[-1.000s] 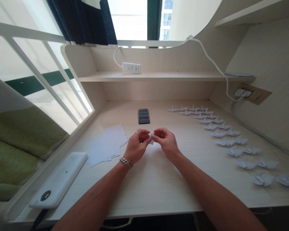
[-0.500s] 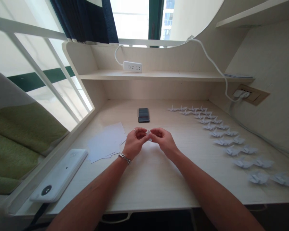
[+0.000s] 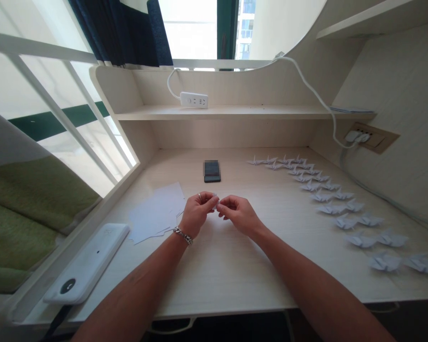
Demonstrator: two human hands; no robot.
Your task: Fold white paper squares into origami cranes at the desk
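Our left hand (image 3: 198, 214) and right hand (image 3: 237, 214) are curled, pinching a small folded white paper (image 3: 216, 198), mostly hidden, between them. Left of that paper lie unfolded white sheets (image 3: 156, 212); right of it, rows of finished origami cranes (image 3: 330, 207).

A dorm-style room, with a built-in desk (image 3: 228, 275) and shelf (image 3: 221, 112).

White paper cranes (image 3: 331, 209), navy curtain (image 3: 107, 28), olive-green cushion (image 3: 32, 199)
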